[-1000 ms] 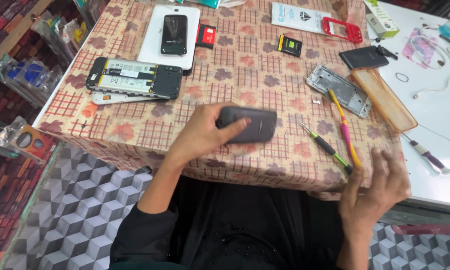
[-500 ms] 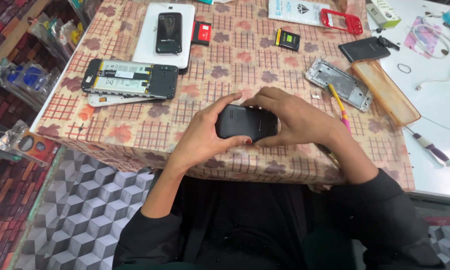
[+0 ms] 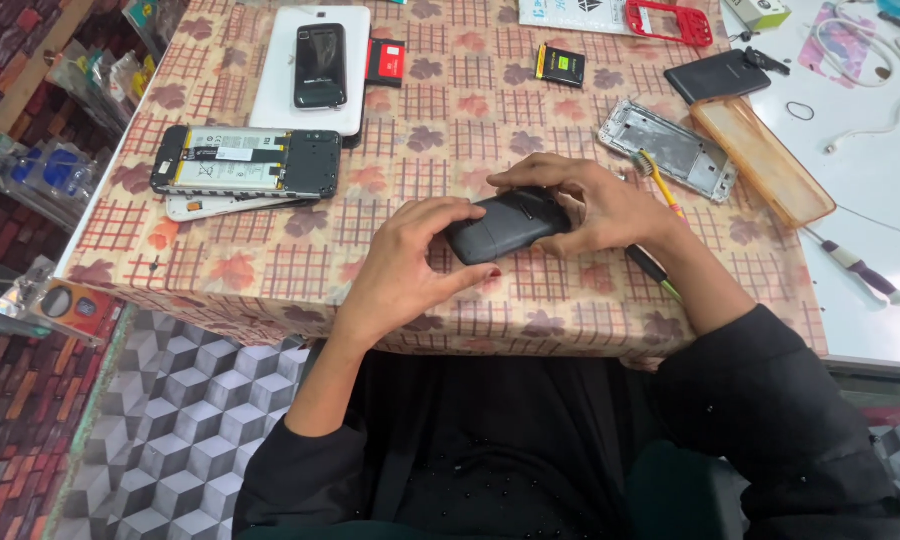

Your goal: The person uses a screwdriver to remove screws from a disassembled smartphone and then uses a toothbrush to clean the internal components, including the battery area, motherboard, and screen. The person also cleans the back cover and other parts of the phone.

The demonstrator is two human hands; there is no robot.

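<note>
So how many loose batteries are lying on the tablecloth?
2: a red battery beside the white tablet, and a black-and-yellow battery farther right. Others may be hidden.

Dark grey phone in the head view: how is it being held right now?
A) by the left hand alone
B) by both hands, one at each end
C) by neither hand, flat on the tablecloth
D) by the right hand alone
B: the left hand grips the near end of the dark grey phone while the right hand wraps the far end, above the checked tablecloth.
</note>
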